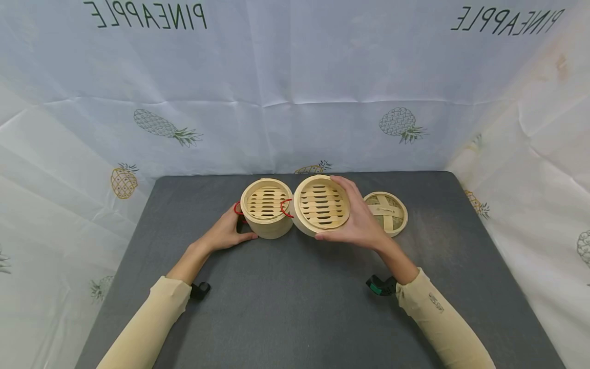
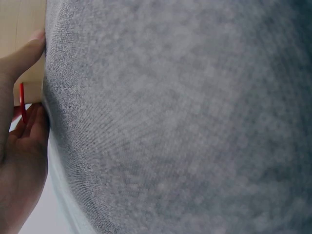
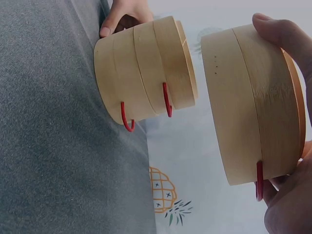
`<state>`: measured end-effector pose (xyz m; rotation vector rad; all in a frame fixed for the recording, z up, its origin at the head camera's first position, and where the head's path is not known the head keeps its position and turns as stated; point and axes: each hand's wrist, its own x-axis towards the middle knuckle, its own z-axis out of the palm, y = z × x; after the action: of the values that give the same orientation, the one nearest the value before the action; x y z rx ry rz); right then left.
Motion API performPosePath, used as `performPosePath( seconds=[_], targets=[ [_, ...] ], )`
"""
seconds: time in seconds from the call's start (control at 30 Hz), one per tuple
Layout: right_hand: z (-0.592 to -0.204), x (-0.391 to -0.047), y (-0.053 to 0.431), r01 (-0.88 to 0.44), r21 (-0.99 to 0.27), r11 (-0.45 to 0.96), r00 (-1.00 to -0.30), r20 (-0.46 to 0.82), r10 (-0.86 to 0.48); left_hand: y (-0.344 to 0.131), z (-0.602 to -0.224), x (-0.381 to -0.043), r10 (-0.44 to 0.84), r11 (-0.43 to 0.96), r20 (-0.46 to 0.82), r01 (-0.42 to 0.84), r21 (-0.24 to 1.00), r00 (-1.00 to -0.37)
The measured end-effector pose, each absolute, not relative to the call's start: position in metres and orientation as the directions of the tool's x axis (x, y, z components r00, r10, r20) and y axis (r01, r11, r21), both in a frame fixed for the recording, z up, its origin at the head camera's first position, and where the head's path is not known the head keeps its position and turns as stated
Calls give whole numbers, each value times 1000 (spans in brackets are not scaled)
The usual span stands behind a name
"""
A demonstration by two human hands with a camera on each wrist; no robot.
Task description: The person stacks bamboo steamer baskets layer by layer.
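Observation:
A stack of round bamboo steamer baskets [image 1: 273,229] stands on the table, slatted floor showing inside the top one. Low on its left side, my left hand [image 1: 224,229] grips it, thumb in front and fingers reaching behind, by a red loop. My right hand [image 1: 357,218] holds another bamboo steamer basket [image 3: 234,105] by its right side, thumb and fingers spread across the rim. This basket is raised off the table and tilted, its slatted face toward the head view. A gap parts it from the stack [image 3: 129,73] in the right wrist view.
A round woven bamboo lid [image 1: 386,210] with crossed strips lies on the dark grey table [image 1: 286,307], behind my right hand. Pineapple-print cloth [image 1: 286,133] hangs behind the table's far edge. A black device [image 1: 381,285] is worn at the right wrist.

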<state>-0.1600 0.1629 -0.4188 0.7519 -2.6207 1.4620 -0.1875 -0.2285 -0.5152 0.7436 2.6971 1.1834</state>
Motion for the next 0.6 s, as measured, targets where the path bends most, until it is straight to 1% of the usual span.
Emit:
performPosePath(
  seconds=[0.2, 0.6],
  targets=[
    [-416, -162, 158, -434, -803, 408, -875, 268, -404, -229, -515, -186, 475, 579, 96, 392, 715, -875],
    [-414, -165, 149, -468, -787, 402, -860, 300, -413, -228, -514, -187, 480, 565, 102, 396, 724, -871]
  ],
)
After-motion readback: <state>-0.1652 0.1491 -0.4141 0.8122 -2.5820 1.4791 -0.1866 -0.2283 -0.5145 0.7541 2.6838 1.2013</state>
